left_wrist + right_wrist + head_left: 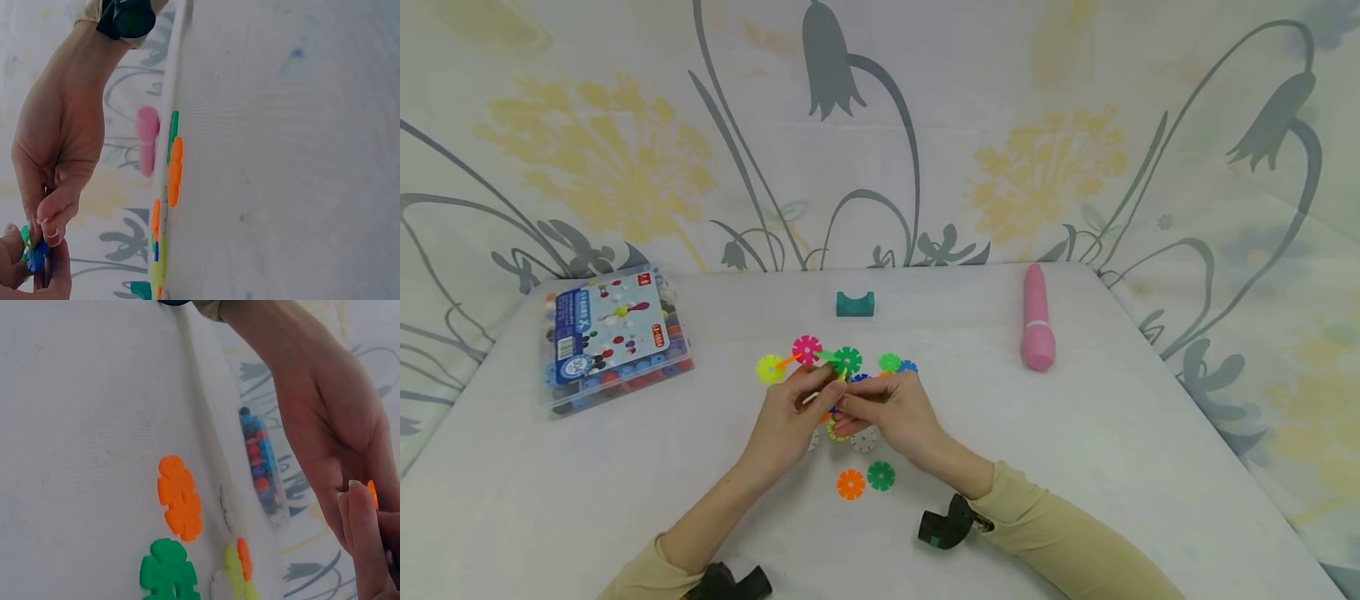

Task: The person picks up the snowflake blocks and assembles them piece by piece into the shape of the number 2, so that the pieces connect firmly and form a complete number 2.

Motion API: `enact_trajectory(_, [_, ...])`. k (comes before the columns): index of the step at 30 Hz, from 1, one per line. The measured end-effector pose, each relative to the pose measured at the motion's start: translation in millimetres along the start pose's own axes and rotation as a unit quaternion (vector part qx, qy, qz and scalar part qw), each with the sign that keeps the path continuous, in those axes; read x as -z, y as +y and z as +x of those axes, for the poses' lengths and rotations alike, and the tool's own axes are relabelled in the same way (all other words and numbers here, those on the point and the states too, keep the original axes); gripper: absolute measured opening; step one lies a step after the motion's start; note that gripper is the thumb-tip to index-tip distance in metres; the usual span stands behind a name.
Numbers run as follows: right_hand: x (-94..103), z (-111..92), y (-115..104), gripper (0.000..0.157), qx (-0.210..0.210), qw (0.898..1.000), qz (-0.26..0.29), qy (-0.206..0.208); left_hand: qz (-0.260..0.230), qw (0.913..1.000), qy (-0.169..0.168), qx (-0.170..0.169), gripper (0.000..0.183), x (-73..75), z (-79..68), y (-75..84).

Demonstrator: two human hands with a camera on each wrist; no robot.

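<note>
Both hands meet over the middle of the table. My left hand (784, 425) pinches a joined chain of notched plastic discs near its green disc (847, 360). Along the chain to the left run a pink disc (807, 349) and a yellow disc (770, 368), with an orange one edge-on between them. My right hand (901, 415) has its fingertips against the left's, pinching a blue notched disc (37, 257); the fingers partly hide it. Below the hands lie loose discs, among them a white disc (863, 439), an orange disc (851, 484) and a green disc (167, 572).
At the left lies a clear plastic case (617, 337) of coloured pieces with a printed label. A teal block (855, 305) with a curved notch is at the back. On the right is a pink cylindrical object (1038, 321). A light green disc (890, 362) lies beyond the right hand.
</note>
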State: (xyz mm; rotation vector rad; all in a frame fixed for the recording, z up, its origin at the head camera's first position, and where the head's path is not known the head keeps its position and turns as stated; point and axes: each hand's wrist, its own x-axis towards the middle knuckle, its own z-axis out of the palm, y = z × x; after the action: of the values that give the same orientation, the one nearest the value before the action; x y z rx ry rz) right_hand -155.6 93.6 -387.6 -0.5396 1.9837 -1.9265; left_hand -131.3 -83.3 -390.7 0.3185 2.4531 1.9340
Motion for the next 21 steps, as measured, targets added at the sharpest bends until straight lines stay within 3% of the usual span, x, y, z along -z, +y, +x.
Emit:
enact_trajectory(6, [5.8, 3.0, 2.5, 0.024, 0.006, 1.0, -0.011, -0.019, -0.015, 0.9998, -0.012, 0.003, 0.042, 0.7, 1.4, -1.4])
enact_trajectory(13, [13.8, 4.2, -3.8, 0.027, 0.027, 0.998, -0.051, -0.002, -0.009, 0.9995, -0.028, -0.008, 0.047, 1.2, 2.2, -1.7])
enact_trajectory(21, [22.2, 7.6, -5.5, 0.027, 0.029, 0.998, -0.045, 0.011, -0.031, 0.9994, 0.011, -0.007, 0.032, -1.1, 0.5, -2.3])
